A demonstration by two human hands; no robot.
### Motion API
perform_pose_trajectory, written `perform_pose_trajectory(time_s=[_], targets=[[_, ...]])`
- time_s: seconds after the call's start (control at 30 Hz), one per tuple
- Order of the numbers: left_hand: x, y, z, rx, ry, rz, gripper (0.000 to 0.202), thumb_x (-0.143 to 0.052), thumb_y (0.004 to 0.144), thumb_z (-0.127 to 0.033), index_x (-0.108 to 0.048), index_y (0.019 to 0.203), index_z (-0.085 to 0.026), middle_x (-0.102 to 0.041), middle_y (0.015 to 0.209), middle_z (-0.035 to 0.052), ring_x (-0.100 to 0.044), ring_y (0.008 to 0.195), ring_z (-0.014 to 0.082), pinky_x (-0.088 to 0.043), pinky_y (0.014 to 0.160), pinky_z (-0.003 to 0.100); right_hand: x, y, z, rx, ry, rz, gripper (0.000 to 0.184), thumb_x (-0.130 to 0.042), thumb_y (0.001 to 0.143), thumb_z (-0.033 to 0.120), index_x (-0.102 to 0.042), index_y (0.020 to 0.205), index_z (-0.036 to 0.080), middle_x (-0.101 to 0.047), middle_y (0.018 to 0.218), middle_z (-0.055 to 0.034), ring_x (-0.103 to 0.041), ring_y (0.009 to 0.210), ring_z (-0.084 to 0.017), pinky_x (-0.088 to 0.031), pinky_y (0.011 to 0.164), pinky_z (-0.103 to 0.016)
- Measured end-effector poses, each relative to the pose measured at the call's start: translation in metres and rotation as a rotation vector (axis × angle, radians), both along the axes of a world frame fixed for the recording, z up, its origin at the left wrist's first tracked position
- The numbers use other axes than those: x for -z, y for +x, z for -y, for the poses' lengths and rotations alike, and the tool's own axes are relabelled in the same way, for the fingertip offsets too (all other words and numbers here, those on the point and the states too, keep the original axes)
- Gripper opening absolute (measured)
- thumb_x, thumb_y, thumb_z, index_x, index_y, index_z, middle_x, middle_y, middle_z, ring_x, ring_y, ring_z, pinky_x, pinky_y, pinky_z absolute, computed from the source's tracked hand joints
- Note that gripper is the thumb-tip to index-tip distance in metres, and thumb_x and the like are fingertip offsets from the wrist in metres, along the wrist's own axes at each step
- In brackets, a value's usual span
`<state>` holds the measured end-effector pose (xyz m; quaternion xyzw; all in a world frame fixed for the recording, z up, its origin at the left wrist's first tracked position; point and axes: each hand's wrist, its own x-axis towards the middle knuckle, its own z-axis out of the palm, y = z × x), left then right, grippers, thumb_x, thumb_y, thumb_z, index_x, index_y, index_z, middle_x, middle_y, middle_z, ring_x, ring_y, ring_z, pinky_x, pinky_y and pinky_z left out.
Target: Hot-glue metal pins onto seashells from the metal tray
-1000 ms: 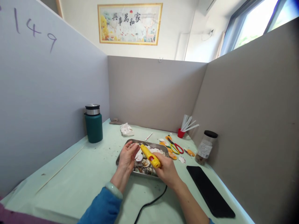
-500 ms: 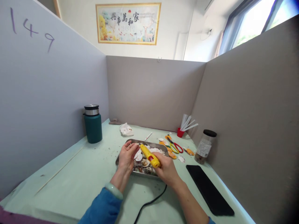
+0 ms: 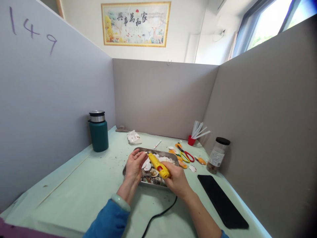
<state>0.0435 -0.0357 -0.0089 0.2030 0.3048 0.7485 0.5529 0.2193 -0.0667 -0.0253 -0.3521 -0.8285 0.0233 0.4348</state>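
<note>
My right hand is closed round the handle of a yellow hot glue gun, its nozzle pointing up and left. Close to that nozzle, my left hand pinches something small and pale at its fingertips, too small to name. Both hands are over a metal tray of white pieces and shells. From below the right hand, a black cord runs to the front edge of the view.
Right of the tray lie scissors, orange pieces and a black slab. Farther back stand a red cup of white sticks and a black-lidded jar. A green bottle stands left, crumpled tissue behind the tray.
</note>
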Motion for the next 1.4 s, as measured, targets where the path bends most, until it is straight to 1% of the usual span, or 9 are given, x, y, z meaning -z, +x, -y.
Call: perform_pose_trajectory(time_s=[0.17, 0.37, 0.47, 0.67, 1.03, 1.2, 1.4], targets=[[-0.0011, 0.0001, 0.0007, -0.005, -0.003, 0.000, 0.028, -0.055, 0.086, -0.027, -0.055, 0.112, -0.015, -0.060, 0.107, 0.0071, -0.061, 0.086, 0.0173, -0.053, 0.072, 0.036, -0.0014, -0.0008, 0.0013, -0.004, 0.001, 0.006, 0.043, -0.049, 0.068, 0.006, -0.057, 0.108, 0.021, -0.069, 0.096, -0.0062, -0.064, 0.083, -0.020, -0.049, 0.073, -0.029], [0.0017, -0.0013, -0.0015, -0.015, 0.014, -0.016, 0.028, -0.055, 0.086, -0.027, -0.055, 0.111, -0.015, -0.060, 0.106, 0.0067, -0.061, 0.085, 0.0168, -0.053, 0.071, 0.035, -0.0010, 0.0002, 0.0004, -0.007, -0.004, 0.010, 0.042, -0.049, 0.069, 0.006, -0.057, 0.108, 0.021, -0.068, 0.097, -0.0062, -0.064, 0.085, -0.021, -0.049, 0.074, -0.029], [0.0028, -0.0017, -0.0018, -0.021, 0.028, -0.018, 0.025, -0.056, 0.086, -0.025, -0.056, 0.109, -0.014, -0.061, 0.102, 0.0057, -0.062, 0.081, 0.0155, -0.054, 0.068, 0.033, -0.0009, 0.0012, 0.0004, -0.004, -0.002, 0.007, 0.043, -0.048, 0.069, 0.005, -0.057, 0.109, 0.021, -0.068, 0.098, -0.0063, -0.063, 0.086, -0.021, -0.049, 0.074, -0.030], [0.0017, -0.0013, -0.0009, -0.029, 0.038, -0.019, 0.022, -0.056, 0.086, -0.023, -0.057, 0.105, -0.014, -0.062, 0.096, 0.0043, -0.062, 0.075, 0.0137, -0.054, 0.065, 0.031, -0.0016, 0.0004, 0.0011, -0.005, 0.006, 0.000, 0.040, -0.049, 0.071, 0.007, -0.058, 0.107, 0.021, -0.069, 0.096, -0.0061, -0.064, 0.083, -0.020, -0.049, 0.073, -0.029], [0.0061, -0.0031, -0.0035, -0.047, 0.056, -0.055, 0.023, -0.056, 0.086, -0.023, -0.056, 0.107, -0.014, -0.062, 0.098, 0.0048, -0.062, 0.077, 0.0143, -0.054, 0.066, 0.032, -0.0011, 0.0013, 0.0004, -0.015, -0.002, 0.004, 0.043, -0.049, 0.070, 0.005, -0.057, 0.109, 0.021, -0.068, 0.100, -0.0058, -0.064, 0.086, -0.020, -0.049, 0.075, -0.029], [0.0074, -0.0039, -0.0049, -0.045, 0.056, -0.062, 0.025, -0.055, 0.086, -0.025, -0.056, 0.109, -0.014, -0.061, 0.101, 0.0056, -0.062, 0.080, 0.0151, -0.054, 0.067, 0.033, -0.0005, 0.0026, -0.0004, -0.012, -0.005, -0.003, 0.046, -0.049, 0.067, 0.003, -0.056, 0.109, 0.021, -0.068, 0.102, -0.0061, -0.063, 0.089, -0.021, -0.048, 0.077, -0.030], [0.0062, -0.0038, -0.0038, -0.034, 0.050, -0.059, 0.026, -0.056, 0.086, -0.025, -0.055, 0.110, -0.015, -0.061, 0.103, 0.0061, -0.062, 0.082, 0.0159, -0.054, 0.069, 0.034, -0.0006, 0.0029, -0.0002, -0.007, -0.001, -0.011, 0.048, -0.049, 0.066, 0.002, -0.056, 0.110, 0.020, -0.068, 0.103, -0.0056, -0.063, 0.090, -0.020, -0.048, 0.078, -0.030]])
